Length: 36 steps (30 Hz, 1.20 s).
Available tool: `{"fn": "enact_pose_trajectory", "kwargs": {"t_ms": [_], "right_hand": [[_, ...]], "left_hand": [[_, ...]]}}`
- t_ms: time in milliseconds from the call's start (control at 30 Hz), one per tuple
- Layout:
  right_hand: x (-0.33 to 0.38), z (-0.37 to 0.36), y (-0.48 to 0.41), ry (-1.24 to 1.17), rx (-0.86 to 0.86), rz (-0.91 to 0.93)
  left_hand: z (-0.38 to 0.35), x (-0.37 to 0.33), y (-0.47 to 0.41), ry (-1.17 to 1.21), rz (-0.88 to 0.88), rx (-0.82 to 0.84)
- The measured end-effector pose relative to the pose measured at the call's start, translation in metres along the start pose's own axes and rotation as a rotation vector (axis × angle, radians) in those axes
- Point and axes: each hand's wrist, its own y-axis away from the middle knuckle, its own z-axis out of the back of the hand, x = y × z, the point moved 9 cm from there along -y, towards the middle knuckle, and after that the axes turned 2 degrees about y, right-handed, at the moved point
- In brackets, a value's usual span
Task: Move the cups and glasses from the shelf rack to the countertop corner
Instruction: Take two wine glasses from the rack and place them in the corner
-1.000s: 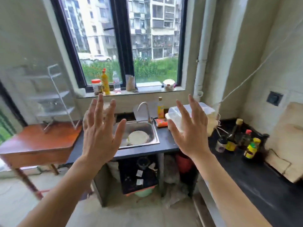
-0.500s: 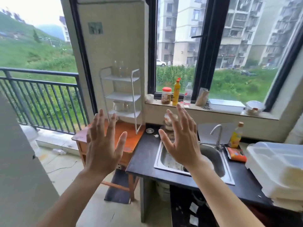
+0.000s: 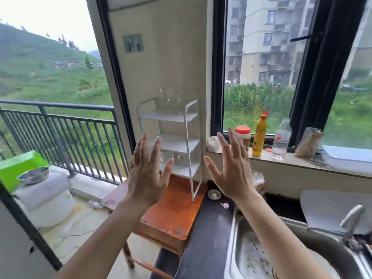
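Observation:
A white three-tier shelf rack (image 3: 190, 137) stands on an orange-brown wooden table (image 3: 173, 212) against the wall. Clear glasses (image 3: 170, 101) stand on its top tier, and clear cups (image 3: 177, 158) sit on the bottom tier, partly hidden behind my fingers. My left hand (image 3: 148, 174) is raised in front of the rack with fingers spread and nothing in it. My right hand (image 3: 231, 170) is held up just right of the rack, also spread and empty. The dark countertop (image 3: 207, 238) starts at the table's right edge.
A small glass dish (image 3: 214, 194) and a white scrap lie on the countertop corner. The steel sink (image 3: 281, 254) and tap are at lower right. Jars, a yellow bottle (image 3: 259, 135) and a water bottle line the windowsill. A balcony railing and a white appliance are at left.
The view has swung left and closer to the rack, from the sink to the rack and balcony. Both hands stay raised and spread, now right in front of the rack.

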Motion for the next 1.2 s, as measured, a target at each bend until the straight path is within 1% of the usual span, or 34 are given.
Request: {"fn": "enact_pose_trajectory", "kwargs": {"t_ms": [167,300,467,500,567,700,800,933,1067,1133,1200], "right_hand": [[-0.006,-0.068,-0.055,-0.079,0.057,0.006],[-0.009,-0.118,-0.107,-0.131,0.104,-0.051],[-0.011,-0.167,-0.195,-0.11,0.049,-0.056],[-0.014,-0.177,-0.215,-0.115,0.033,-0.08],[-0.023,-0.195,-0.252,-0.19,0.028,-0.188],[-0.046,-0.237,-0.318,-0.331,0.095,-0.449],[-0.061,-0.263,-0.348,-0.332,0.149,-0.557],[-0.076,-0.295,-0.372,-0.268,0.216,-0.625],[-0.096,-0.323,-0.389,-0.274,0.294,-0.657],[-0.104,-0.333,-0.393,-0.271,0.341,-0.652],[-0.106,-0.339,-0.397,-0.291,0.353,-0.619]], "left_hand": [[-0.022,0.044,-0.062,0.057,0.02,-0.01],[-0.039,0.079,-0.122,0.118,-0.015,-0.025],[-0.073,0.132,-0.224,0.252,-0.069,0.004],[-0.082,0.143,-0.247,0.285,-0.071,0.02],[-0.097,0.162,-0.289,0.345,-0.062,0.036],[-0.132,0.198,-0.373,0.537,0.015,0.09],[-0.162,0.211,-0.42,0.707,0.07,0.174],[-0.203,0.221,-0.45,0.876,0.116,0.287],[-0.234,0.222,-0.463,1.068,0.179,0.379],[-0.242,0.222,-0.465,1.104,0.194,0.389],[-0.246,0.219,-0.468,1.085,0.175,0.378]]}}
